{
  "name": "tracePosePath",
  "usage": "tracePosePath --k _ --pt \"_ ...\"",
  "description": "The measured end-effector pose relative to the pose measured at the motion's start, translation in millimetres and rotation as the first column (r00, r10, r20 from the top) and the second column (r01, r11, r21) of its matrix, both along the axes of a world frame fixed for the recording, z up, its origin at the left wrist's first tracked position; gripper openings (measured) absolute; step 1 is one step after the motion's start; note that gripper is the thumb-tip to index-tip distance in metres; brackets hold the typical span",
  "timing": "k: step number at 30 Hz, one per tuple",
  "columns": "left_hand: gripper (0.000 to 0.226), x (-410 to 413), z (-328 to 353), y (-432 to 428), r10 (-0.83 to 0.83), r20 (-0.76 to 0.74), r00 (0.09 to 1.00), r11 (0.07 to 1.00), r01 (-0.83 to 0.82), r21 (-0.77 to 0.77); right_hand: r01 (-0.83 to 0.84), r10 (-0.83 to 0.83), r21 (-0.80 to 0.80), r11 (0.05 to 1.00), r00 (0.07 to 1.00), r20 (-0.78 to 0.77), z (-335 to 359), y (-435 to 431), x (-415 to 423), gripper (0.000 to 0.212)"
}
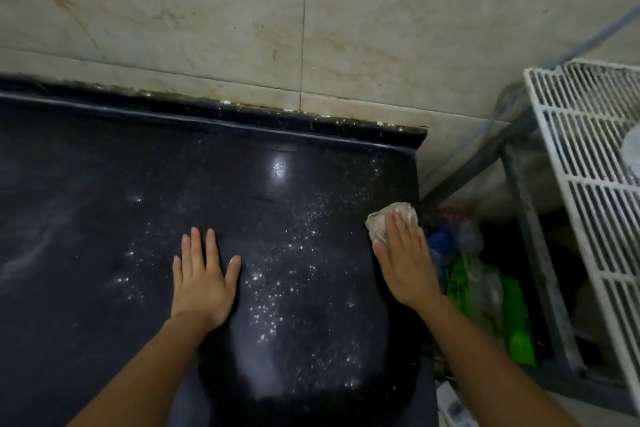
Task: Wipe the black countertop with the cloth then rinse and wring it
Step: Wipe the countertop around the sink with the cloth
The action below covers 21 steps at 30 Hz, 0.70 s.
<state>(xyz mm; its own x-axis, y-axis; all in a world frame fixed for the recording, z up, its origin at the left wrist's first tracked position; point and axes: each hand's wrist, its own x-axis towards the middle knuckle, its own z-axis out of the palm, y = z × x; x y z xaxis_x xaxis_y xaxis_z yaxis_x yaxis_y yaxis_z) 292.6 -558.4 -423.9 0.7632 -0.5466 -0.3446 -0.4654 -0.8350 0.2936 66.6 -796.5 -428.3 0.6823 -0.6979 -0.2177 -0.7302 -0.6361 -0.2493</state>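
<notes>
The black surface (104, 166) fills the left and middle of the view. Along its back runs a raised black rim (242, 120) that meets a beige tiled wall (207, 10). At the far left, pale smeared streaks (34, 246) curve across the dark stone.

Right of the streaks, the left hand (202, 282) lies palm down on the surface. Its grip is wide, with the fingers straight and spread, and it holds nothing.

Between the two hands, fine white specks (294, 253) glint across the stone. A bright patch of reflected light (278, 168) sits farther back, near the rim.

The right hand (405, 260) is at the right edge of the surface, also palm down with straight fingers, so its grip is wide too. It presses flat on the cloth (379, 224), a pale crumpled rag. The rag shows beyond the fingertips and beside the thumb, right at the corner where the surface ends.

Just past that edge and lower down, a heap of plastic bags (467, 236) sits in the gap, among them a bright green one (516, 322). A thin blue cord (502, 114) runs diagonally down the wall above them.

Farther right stands a grey metal frame (530, 236), and a white wire rack (588, 184) leans at the far right edge of the view.
</notes>
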Motion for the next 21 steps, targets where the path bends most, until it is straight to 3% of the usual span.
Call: tracePosePath --k 6,11,16,21 --pt "0.069 1 -6 2 0.007 0.022 1.0 1.0 -0.007 -0.017 0.119 -0.119 -0.006 0.993 0.991 -0.062 -3 -37 32 0.059" --pt "0.069 3 -4 2 0.001 -0.009 1.0 1.0 -0.001 -0.002 0.257 -0.258 -0.02 0.966 0.965 -0.043 1 -37 64 0.056" --pt "0.069 3 -2 2 0.003 -0.031 1.0 1.0 -0.003 0.001 -0.055 0.055 0.01 0.998 0.998 -0.008 4 36 84 0.06" --pt "0.07 5 3 2 -0.005 -0.075 0.997 1.0 0.005 -0.002 -0.424 0.428 0.071 0.903 0.901 -0.063 12 44 54 0.06"
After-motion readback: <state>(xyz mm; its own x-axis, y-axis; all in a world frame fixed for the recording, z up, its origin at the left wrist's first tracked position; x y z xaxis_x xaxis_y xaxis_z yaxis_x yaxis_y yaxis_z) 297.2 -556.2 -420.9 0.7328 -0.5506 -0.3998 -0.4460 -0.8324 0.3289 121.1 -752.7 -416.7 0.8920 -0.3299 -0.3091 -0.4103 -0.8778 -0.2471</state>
